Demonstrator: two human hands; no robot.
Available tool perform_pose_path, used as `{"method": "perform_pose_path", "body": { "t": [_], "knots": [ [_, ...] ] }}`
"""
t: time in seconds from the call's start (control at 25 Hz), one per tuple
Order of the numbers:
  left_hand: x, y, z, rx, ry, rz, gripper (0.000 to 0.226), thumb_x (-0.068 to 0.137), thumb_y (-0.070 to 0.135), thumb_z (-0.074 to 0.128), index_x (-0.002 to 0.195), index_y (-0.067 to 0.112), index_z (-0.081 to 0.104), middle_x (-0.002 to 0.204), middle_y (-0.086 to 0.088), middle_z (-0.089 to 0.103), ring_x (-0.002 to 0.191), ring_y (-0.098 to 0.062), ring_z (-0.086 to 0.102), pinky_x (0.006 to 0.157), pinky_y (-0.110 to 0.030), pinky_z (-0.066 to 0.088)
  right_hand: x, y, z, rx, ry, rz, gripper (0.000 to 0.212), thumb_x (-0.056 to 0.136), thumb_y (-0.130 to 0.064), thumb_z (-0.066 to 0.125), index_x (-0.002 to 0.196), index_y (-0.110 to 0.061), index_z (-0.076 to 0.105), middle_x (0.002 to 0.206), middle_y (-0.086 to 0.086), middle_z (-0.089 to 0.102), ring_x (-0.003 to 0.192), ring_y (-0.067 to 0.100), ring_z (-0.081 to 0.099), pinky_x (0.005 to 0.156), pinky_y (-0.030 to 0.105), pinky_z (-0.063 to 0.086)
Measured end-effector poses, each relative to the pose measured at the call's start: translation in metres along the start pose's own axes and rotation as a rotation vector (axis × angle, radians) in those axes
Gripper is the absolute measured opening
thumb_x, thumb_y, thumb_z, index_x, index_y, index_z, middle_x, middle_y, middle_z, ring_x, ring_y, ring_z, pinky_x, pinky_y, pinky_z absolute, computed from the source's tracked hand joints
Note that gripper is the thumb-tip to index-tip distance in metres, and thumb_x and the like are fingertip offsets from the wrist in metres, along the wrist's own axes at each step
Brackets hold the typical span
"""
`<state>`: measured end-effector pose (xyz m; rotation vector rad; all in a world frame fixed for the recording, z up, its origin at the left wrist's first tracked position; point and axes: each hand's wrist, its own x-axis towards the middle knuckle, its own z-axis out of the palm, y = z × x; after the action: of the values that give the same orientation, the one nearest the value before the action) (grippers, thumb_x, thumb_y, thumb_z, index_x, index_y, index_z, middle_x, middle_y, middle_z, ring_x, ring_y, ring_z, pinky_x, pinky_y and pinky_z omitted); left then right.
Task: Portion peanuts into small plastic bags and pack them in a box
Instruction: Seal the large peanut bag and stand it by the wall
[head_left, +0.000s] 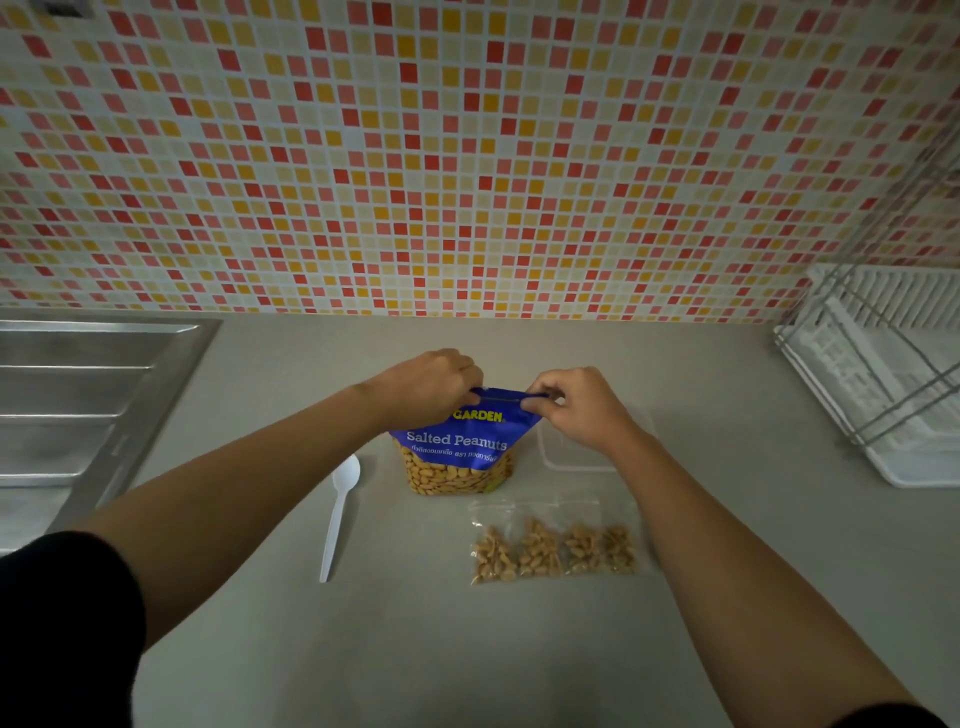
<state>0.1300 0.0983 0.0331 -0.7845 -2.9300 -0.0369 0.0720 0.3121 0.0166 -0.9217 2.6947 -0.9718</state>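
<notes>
One ribbed stainless-steel drainboard (78, 395) ran along the left edge of the smooth grey counter (467, 649). Right of it, near the counter's middle, a slim white plastic spoon (340, 512) lay flat, bowl toward the wall. Next stood the glossy blue stand-up pouch of salted peanuts (457, 447), upright, its clear lower window packed with nuts. My left hand (431, 384) pinched the pouch's top strip at its left corner. My right hand (576, 405) pinched the same strip at the right corner, fingers curled on it. I judged the pouch bottom-heavy and steady but soft-walled and slick, so the stiffer top strip was the place to hold. Nearer my edge of the counter lay a row of small clear plastic bags (553, 545) showing four clumps of peanuts. They looked light and floppy, best lifted by their empty tops. Behind them a clear rectangular plastic box (571, 457) sat partly hidden by my right wrist. A white slatted dish rack (883, 374) with a wire frame filled the right edge.
</notes>
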Motion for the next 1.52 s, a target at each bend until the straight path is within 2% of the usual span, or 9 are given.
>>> {"method": "perform_pose_path", "body": {
  "t": [0.36,0.52,0.64,0.72,0.8,0.92,1.0,1.2,1.52],
  "knots": [
    [-0.061,-0.041,-0.010,0.199,0.082,0.129,0.033,0.092,0.031,0.044,0.083,0.007,0.065,0.078,-0.008,0.067,0.070,-0.023,0.062,0.060,-0.032,0.052,0.001,0.006,0.003,-0.003,0.024,-0.049,0.006,0.080,-0.017,0.070,0.080,-0.011,0.072,0.078,0.005,0.073,0.072,0.018,0.063,0.074,0.033,0.050],
    [-0.067,-0.041,-0.007,0.186,0.130,0.084,0.027,0.082,0.032,0.064,0.073,0.008,0.059,0.064,-0.006,0.064,0.057,-0.018,0.058,0.050,-0.027,0.049,0.002,0.002,0.000,-0.032,0.006,-0.055,0.009,0.082,-0.017,0.069,0.085,-0.009,0.073,0.082,0.006,0.073,0.074,0.015,0.062,0.076,0.032,0.050],
    [-0.076,-0.036,-0.003,-0.068,0.210,-0.309,0.033,0.086,0.038,0.060,0.081,0.005,0.060,0.073,-0.007,0.063,0.063,-0.017,0.053,0.056,-0.028,0.047,-0.001,-0.003,0.006,0.046,0.015,-0.015,0.015,0.084,-0.019,0.067,0.097,-0.013,0.071,0.087,0.002,0.072,0.081,0.017,0.065,0.078,0.031,0.052],
    [-0.088,-0.026,0.012,-0.481,0.225,-0.669,0.031,0.087,0.039,0.059,0.099,0.010,0.060,0.087,0.001,0.062,0.067,-0.015,0.059,0.058,-0.021,0.046,-0.009,-0.004,0.017,0.278,0.070,0.118,0.033,0.083,-0.023,0.068,0.115,-0.018,0.061,0.095,-0.002,0.067,0.086,0.014,0.065,0.079,0.028,0.053],
    [-0.099,-0.008,0.036,-0.942,0.261,-0.825,0.031,0.087,0.033,0.061,0.113,0.017,0.056,0.103,0.002,0.064,0.071,-0.019,0.069,0.063,-0.024,0.055,-0.018,0.001,0.033,0.504,0.082,0.286,0.047,0.082,-0.027,0.068,0.125,-0.021,0.049,0.105,-0.002,0.062,0.093,0.013,0.063,0.084,0.029,0.051],
    [-0.100,0.006,0.065,-1.319,0.299,-0.871,0.028,0.088,0.025,0.061,0.116,0.021,0.058,0.115,-0.008,0.066,0.085,-0.025,0.071,0.077,-0.035,0.059,-0.022,0.004,0.059,0.696,0.026,0.368,0.021,0.086,-0.018,0.064,0.104,-0.022,0.054,0.108,0.004,0.063,0.093,0.015,0.063,0.083,0.033,0.052],
    [-0.090,-0.001,0.067,-1.391,0.342,-0.891,0.030,0.089,0.023,0.060,0.118,0.016,0.056,0.113,-0.013,0.066,0.091,-0.025,0.069,0.075,-0.034,0.059,-0.012,0.001,0.064,0.765,0.087,0.372,0.013,0.088,-0.012,0.060,0.095,-0.022,0.056,0.102,0.005,0.065,0.086,0.011,0.063,0.073,0.025,0.055],
    [-0.049,-0.061,0.060,-1.438,0.320,-0.892,0.035,0.090,0.023,0.059,0.122,0.011,0.051,0.118,-0.015,0.063,0.097,-0.030,0.067,0.082,-0.044,0.057,0.050,-0.001,0.054,0.811,0.149,0.342,0.010,0.090,-0.012,0.058,0.098,-0.017,0.056,0.093,-0.002,0.064,0.083,0.006,0.062,0.061,0.013,0.053],
    [0.036,-0.163,0.068,-1.486,0.373,-0.922,0.038,0.095,0.019,0.050,0.130,0.010,0.040,0.125,-0.010,0.055,0.118,-0.027,0.054,0.088,-0.044,0.053,0.183,0.020,0.049,0.704,0.169,0.358,0.027,0.091,-0.015,0.057,0.115,-0.004,0.052,0.114,0.013,0.061,0.101,0.020,0.060,0.083,0.034,0.052]
  ]
}}
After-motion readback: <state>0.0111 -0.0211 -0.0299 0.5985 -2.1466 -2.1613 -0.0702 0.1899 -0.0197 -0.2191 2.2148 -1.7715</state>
